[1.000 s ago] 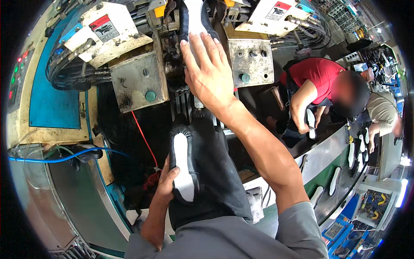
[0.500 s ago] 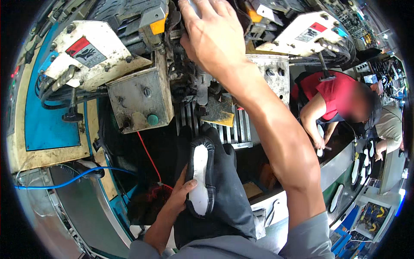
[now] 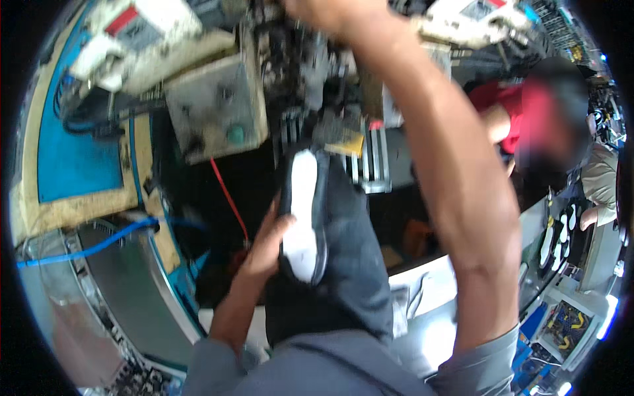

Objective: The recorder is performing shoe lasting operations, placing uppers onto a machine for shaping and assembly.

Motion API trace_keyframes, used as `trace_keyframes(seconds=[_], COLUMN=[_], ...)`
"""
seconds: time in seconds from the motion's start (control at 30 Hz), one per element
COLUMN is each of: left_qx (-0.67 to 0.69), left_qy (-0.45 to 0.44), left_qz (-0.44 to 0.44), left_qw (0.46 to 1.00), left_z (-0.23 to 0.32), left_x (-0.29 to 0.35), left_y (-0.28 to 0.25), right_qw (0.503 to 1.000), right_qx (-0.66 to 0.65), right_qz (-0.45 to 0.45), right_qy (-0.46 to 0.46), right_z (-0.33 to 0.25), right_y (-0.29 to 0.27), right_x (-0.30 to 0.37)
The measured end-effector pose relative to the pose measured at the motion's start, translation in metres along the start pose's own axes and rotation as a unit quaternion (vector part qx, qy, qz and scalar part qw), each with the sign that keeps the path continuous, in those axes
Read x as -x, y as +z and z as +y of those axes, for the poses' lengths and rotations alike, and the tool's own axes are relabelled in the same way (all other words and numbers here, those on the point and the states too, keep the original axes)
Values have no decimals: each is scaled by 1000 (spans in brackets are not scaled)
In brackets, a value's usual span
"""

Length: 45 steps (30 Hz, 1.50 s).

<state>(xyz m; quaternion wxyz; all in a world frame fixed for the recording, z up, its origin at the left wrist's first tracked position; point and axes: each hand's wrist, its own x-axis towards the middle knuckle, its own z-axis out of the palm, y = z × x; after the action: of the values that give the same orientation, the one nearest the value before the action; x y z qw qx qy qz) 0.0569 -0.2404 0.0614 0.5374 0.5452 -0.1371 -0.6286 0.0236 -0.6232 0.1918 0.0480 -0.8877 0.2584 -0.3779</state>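
My left hand (image 3: 267, 244) is closed around the side of a black shoe upper (image 3: 322, 247) above my thigh. The white sole-shaped bottom (image 3: 304, 211) of this piece faces up, and my thumb presses on it. My right arm stretches forward to the machine, and my right hand (image 3: 330, 12) is partly cut off by the upper edge. Its fingers do not show, so what it touches is hidden.
A machine with a dirty grey metal box (image 3: 218, 109) and yellow-edged part (image 3: 345, 144) stands ahead. A blue hose (image 3: 99, 251) runs at left. To the right, a co-worker in red (image 3: 508, 119) stands by a conveyor with several white sole-shaped pieces (image 3: 547, 245).
The view has shifted, so the machine sits higher in the picture. My right hand has slipped mostly past the upper edge. My left hand still holds the shoe upper.
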Motion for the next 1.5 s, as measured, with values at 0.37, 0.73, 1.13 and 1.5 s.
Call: trace_keyframes(seconds=[0.37, 0.73, 1.13, 1.5], left_qx=[-2, -502, -505, -159], left_qy=[-2, 337, 434, 182], left_qz=[-80, -62, -150, 157], left_qw=[997, 794, 731, 957], left_z=[-2, -74, -97, -115], left_x=[85, 179, 212, 277], left_y=[34, 30, -11, -95], right_qw=[506, 458, 552, 521], right_qx=[-636, -797, -770, -679], right_qz=[-14, -99, -204, -278], right_qy=[583, 382, 247, 437], right_z=[-173, -160, -215, -228], right_y=[-71, -160, -202, -119], right_x=[304, 345, 321, 302])
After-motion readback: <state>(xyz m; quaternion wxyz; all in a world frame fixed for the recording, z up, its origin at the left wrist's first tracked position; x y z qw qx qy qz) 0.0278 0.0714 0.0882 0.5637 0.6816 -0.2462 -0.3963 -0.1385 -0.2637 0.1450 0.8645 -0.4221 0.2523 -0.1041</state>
